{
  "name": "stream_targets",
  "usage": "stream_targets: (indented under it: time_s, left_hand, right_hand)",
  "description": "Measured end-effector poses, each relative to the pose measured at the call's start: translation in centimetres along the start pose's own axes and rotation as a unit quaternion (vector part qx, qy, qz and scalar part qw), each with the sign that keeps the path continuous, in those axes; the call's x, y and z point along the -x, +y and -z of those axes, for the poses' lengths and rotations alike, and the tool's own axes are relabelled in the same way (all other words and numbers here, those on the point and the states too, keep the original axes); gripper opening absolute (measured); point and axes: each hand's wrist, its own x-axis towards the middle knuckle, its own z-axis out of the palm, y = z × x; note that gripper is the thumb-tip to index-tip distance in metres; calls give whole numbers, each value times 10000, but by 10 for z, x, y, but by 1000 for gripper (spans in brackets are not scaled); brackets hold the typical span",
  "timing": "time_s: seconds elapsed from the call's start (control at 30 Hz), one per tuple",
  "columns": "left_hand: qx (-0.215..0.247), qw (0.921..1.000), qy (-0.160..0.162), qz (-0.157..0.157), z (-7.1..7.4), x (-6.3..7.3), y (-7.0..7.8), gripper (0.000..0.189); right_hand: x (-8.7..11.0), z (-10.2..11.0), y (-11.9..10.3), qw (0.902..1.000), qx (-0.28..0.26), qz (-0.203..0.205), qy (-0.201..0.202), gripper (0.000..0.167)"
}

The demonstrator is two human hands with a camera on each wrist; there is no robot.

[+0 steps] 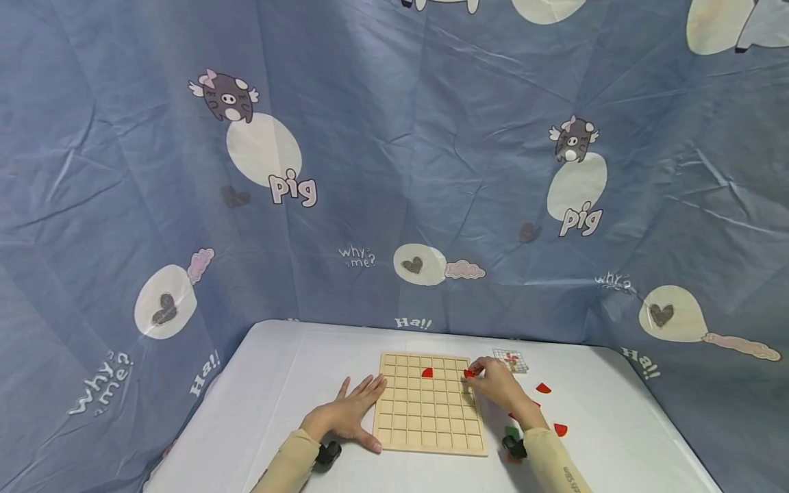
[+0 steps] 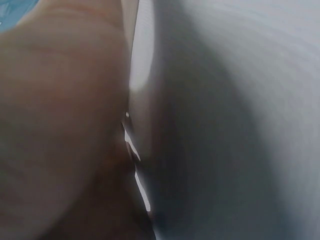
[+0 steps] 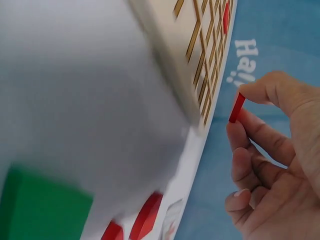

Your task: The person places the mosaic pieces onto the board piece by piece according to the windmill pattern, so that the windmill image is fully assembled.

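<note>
A light wooden grid board (image 1: 425,407) lies on the white table. One red quarter-circle piece (image 1: 427,373) sits in a cell near its top. My left hand (image 1: 350,415) is spread flat at the board's left side, fingertips and thumb touching that edge. The left wrist view mostly shows blurred skin and tabletop. Above the board's upper right edge, my right hand (image 1: 498,385) pinches a small red piece (image 3: 237,108) between thumb and index finger. In the right wrist view this piece is seen edge-on, with the other fingers loosely curled below it.
A small pattern card (image 1: 518,361) lies beyond the right hand. Loose red pieces (image 1: 560,429) are scattered to the right of the board, along with a green piece (image 3: 47,207) and an orange piece (image 1: 514,458) partly under the right wrist. A blue printed curtain (image 1: 345,301) hangs behind the table.
</note>
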Motion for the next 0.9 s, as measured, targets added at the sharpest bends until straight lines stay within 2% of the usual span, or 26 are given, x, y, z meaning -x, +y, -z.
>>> stream_targets:
  time_s: [0.17,0.4,0.53,0.9]
  left_hand:
    - [-16,10000,1,-67,0,0,0,128]
    - [-27,10000,12,-58,2,1,1,128]
    - [-12,10000,9,-50,3,1,1,128]
    - [52,10000,7,-75,2,0,0,128]
  right_hand:
    - [-3,-8,-8,9997,-33,246,-53,13]
    - [-5,-15,-20,9995,-60,276,-113,13]
    - [-6,-21,-27,9989,-87,433,-128,12]
    - [-8,-38,-41,9961,-315,662,-491,16]
